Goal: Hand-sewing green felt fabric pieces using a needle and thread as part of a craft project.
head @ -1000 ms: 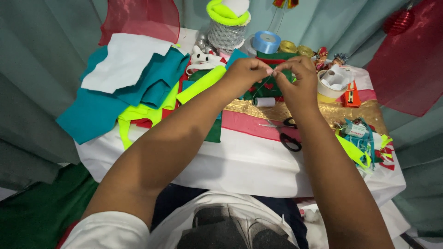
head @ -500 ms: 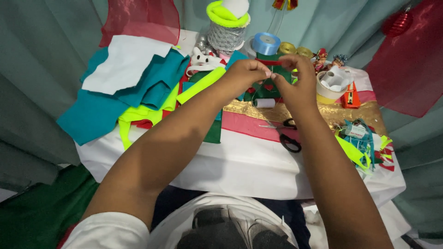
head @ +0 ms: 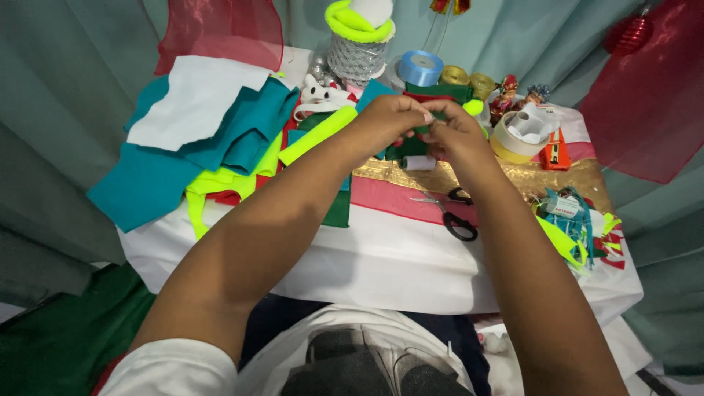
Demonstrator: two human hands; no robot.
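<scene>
Both hands meet at upper centre of frame, raised over the table. Left hand (head: pixel 392 117) is curled tight, thumb and fingertips pinched on a small dark green felt piece (head: pixel 424 128). Right hand (head: pixel 453 136) is also closed down, fingertips pinching the same piece from the other side. Likely held between two pinches to keep it taut and close to eye line for fine work; whether a needle or thread is in there, cannot tell, too small.

The felt piece sits between the two sets of fingertips, mostly hidden by them, apart from the table surface.

Around it:
- White thread spool (head: pixel 419 163) lies on its side just below the hands, on the gold fabric strip (head: pixel 557 176). Near, probably for quick reach.
- Black-handled scissors (head: pixel 456 216) lie flat right of centre, on the pink strip (head: pixel 396 202), beside the right forearm.
- Stack of teal felt (head: pixel 147 183), with a white sheet (head: pixel 194 99) on top and neon yellow pieces (head: pixel 220 180) under, fills upper left.
- Blue ribbon roll (head: pixel 419 67) at top centre, beside the silver mesh roll (head: pixel 356 57).
- Tape roll (head: pixel 513 143) and orange cutter (head: pixel 556 150) at upper right.
- Scrap pile (head: pixel 576 216) at right edge of the table (head: pixel 381 264).
</scene>
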